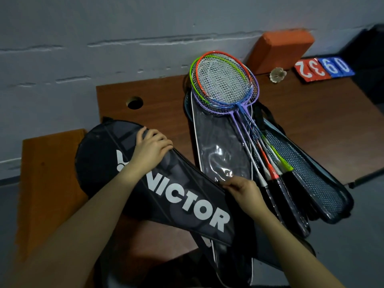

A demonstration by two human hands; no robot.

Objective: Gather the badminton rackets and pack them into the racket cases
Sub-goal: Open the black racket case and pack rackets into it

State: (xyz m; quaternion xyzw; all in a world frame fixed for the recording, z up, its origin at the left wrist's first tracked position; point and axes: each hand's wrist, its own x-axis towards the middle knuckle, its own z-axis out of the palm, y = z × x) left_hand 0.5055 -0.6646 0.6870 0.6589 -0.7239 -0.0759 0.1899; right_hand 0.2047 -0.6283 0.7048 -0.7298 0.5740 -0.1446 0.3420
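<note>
A black racket case [182, 202] printed VICTOR lies slanted across the brown table [311, 121]. My left hand [150, 147] grips its upper edge near the round head end. My right hand [243, 190] pinches the case's right edge, seemingly at the zip. Three rackets [224, 86] with orange, green and purple frames lie stacked at the table's middle, heads toward the wall, handles [276, 177] pointing at me. Under them lie a clear-fronted case [220, 150] and a mesh-fronted case [315, 179].
An orange block [278, 50] leans on the wall behind the rackets. A shuttlecock [278, 74] and a red and blue score flip-board [324, 68] sit at the back right. The table has a round cable hole [135, 102]. An orange seat [47, 183] stands at the left.
</note>
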